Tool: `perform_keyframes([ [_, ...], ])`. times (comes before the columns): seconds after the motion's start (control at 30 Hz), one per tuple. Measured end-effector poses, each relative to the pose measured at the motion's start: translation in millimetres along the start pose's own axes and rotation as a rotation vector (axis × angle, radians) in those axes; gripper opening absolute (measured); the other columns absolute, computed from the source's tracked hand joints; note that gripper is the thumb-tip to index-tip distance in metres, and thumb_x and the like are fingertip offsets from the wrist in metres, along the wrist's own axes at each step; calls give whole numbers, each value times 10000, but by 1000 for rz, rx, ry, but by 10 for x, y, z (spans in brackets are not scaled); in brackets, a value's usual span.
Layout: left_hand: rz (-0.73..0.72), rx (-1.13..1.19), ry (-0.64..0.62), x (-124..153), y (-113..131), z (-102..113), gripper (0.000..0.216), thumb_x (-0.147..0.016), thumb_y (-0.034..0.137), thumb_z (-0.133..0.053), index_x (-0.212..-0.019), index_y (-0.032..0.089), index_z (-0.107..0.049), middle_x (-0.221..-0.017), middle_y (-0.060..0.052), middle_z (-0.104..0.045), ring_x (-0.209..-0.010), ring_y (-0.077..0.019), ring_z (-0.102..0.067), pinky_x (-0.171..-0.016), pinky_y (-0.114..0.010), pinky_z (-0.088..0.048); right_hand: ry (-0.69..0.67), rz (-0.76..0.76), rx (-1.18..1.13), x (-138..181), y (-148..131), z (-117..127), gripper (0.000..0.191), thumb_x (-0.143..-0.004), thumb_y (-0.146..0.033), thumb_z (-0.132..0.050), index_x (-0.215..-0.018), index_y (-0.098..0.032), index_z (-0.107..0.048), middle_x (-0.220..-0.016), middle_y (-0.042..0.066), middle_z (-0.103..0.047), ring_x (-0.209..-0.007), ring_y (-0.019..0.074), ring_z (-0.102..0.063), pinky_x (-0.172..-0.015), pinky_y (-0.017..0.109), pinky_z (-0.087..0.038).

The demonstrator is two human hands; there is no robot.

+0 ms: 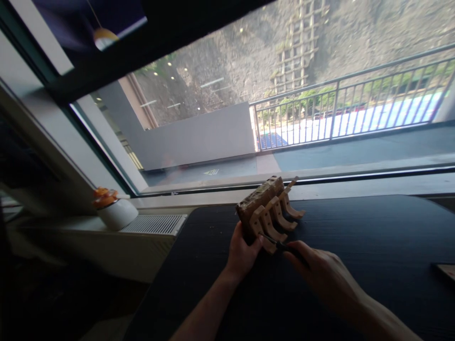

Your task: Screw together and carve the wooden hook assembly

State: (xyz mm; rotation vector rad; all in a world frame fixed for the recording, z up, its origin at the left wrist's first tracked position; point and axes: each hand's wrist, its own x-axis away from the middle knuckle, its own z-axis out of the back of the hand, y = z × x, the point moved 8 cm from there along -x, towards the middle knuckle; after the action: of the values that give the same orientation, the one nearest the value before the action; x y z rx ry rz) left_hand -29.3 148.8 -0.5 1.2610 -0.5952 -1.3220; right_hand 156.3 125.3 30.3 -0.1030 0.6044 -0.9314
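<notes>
A rough piece of brown wood [261, 195] with bark-like edges is held upright above the dark table. Along its near face runs a row of several pale curved wooden hooks [278, 215] with small dark holes. My left hand [243, 251] grips the wood at its lower left, thumb beside the nearest hook. In my right hand [316, 265], fingers are wrapped round the dark handle of a screwdriver [284, 246]. Its thin tip points at the nearest hook, close to my left thumb; whether it sits on a screw is too small to tell.
The black table [199, 265] has rounded corners and stands against a window sill [355, 188]. At left, a white pot with an orange top [115, 210] stands near a vent grille [156, 224]. A flat dark-edged object [446, 271] lies at the right edge.
</notes>
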Motion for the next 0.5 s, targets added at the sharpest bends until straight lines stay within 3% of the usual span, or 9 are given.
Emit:
perform_keyframes([
  [0.17,-21,-29,-4,3,-3,9,402,-722,215,-675,-1096,180,-533,-1043,-54,-647,-974,-206,-605,-881,-347,-466,-46,-62,28,-6,59,-60,238,-941,-314,-408,-791,-237,-576,-645,-27,-683,-581,165,-673,-488,256,-375],
  [0.23,-11,-47,-8,4,-31,10,388,-727,230,-673,-1085,181,-532,-1024,-54,-651,-951,-209,-610,-864,-353,-472,-24,-64,29,-3,64,-46,137,-911,-303,-467,-933,-238,-586,-742,-21,-707,-641,174,-689,-517,256,-400],
  [0.3,0,-56,-15,4,-56,7,404,-728,243,-677,-1098,183,-525,-1037,-58,-649,-961,-216,-610,-866,-358,-473,27,-45,40,3,55,0,247,-858,-257,-535,-1104,-230,-539,-843,-8,-716,-688,184,-695,-547,259,-426],
  [0.37,-2,-51,-23,6,-61,-3,436,-730,247,-677,-1129,184,-512,-1072,-67,-642,-991,-221,-605,-880,-361,-469,93,16,54,10,12,68,319,-832,-189,-533,-1148,-220,-507,-899,6,-706,-702,181,-691,-562,261,-438],
  [0.5,-7,-42,-32,14,-29,-16,438,-736,231,-668,-1139,179,-505,-1086,-76,-636,-1003,-222,-598,-890,-363,-468,184,208,86,35,-142,179,243,-881,-144,-448,-1091,-236,-529,-888,3,-668,-671,151,-662,-563,255,-436],
])
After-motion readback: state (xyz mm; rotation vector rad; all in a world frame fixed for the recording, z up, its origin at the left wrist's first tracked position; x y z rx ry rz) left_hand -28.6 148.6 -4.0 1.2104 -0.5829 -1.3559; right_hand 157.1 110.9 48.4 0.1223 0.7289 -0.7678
